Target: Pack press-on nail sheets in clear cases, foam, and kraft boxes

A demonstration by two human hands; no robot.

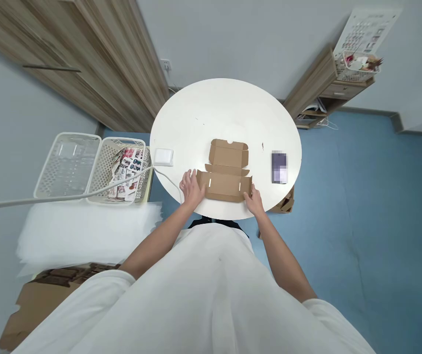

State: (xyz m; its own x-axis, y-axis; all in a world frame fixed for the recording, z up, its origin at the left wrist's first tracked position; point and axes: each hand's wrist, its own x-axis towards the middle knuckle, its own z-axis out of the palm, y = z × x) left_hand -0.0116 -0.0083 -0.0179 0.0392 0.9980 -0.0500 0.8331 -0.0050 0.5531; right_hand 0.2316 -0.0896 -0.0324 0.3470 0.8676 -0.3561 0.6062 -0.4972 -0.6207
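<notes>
A brown cardboard box (226,156) lies unfolded on the white oval table (181,113), its lid panel spread toward the far side. Two small white slots show in the base panel. My left hand (192,191) has hold of the left side flap, thumb on the inner side and fingers outside. At the right end, my right hand (254,201) grips the other side flap near its front corner. Both side flaps stand partly raised. Left of the box sits a small white packet stack (163,157), apart from my hand.
A pixelated dark item (279,167) lies on the table's right. White baskets (95,169) stand at left, one full of printed cards, beside white sheet material (89,231) and cardboard (37,307). A pale cable (67,198) crosses to the table. A carton (286,202) sits below right.
</notes>
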